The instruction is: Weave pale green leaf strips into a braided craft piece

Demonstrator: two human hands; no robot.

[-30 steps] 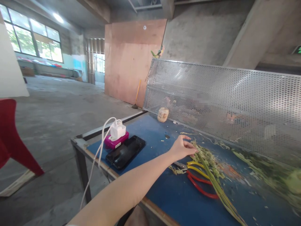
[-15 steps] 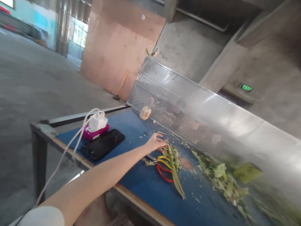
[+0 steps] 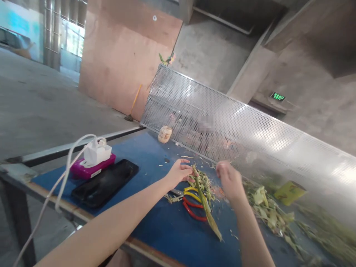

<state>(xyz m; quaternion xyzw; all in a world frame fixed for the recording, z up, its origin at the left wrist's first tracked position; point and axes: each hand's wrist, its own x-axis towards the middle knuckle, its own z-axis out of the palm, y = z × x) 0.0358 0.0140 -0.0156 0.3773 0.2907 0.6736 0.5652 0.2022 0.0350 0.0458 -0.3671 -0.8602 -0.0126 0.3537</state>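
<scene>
My left hand (image 3: 178, 173) pinches the top end of a bundle of green stalks (image 3: 205, 204) that lies on the blue table (image 3: 155, 226). My right hand (image 3: 228, 180) hovers just right of the bundle, fingers curled and blurred, so I cannot see if it holds anything. Under the stalks lies a pair of scissors with red and yellow handles (image 3: 191, 202). Loose green leaf scraps (image 3: 264, 211) spread to the right.
A black phone (image 3: 104, 182), a pink power bank (image 3: 91, 168) and a white charger (image 3: 96, 154) with a cable sit at the table's left end. A perforated metal screen (image 3: 236, 133) runs along the back. A small beige lump (image 3: 164, 134) rests by it. A yellow-green card (image 3: 289, 192) lies right.
My right hand has come into view beside the stalks. The view has swung right and down; my left hand stays at the top of the bundle.
</scene>
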